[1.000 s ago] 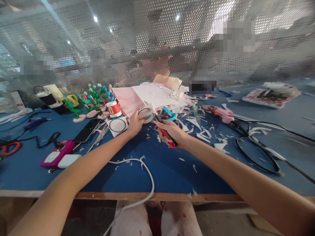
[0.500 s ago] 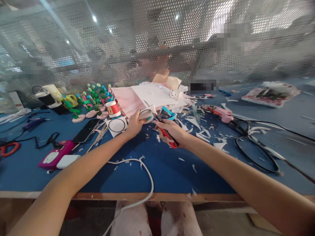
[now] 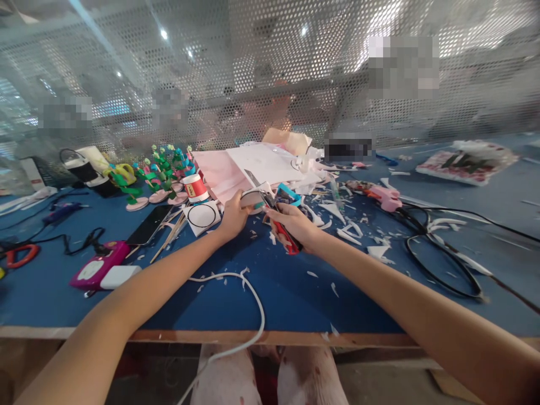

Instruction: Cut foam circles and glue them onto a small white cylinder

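My left hand (image 3: 234, 216) pinches a small piece of white paper (image 3: 252, 198) with a curved black line on it. In my right hand (image 3: 297, 226) are red-and-black-handled scissors (image 3: 286, 232), their blades apart at the paper's right edge. The two hands are close together above the blue tabletop. Just left of my left hand lies a white paper square (image 3: 203, 216) with a black circle drawn on it. Behind that square is a red-and-white cup-shaped roll (image 3: 194, 188). A bright blue ring-like strip (image 3: 289, 194) sits beyond my right hand, partly hidden by it.
Green craft plants (image 3: 162, 171) on pink discs stand at the back left. A phone (image 3: 149, 225) and a magenta power adapter (image 3: 101, 265) lie at left. Pink and white sheets (image 3: 261, 163) are piled behind. Paper scraps and a pink glue gun (image 3: 386, 197) with its cord are at right.
The scissors have opened, one blade now rising above the paper. Both hands stay in nearly the same place, and the view has shifted slightly.
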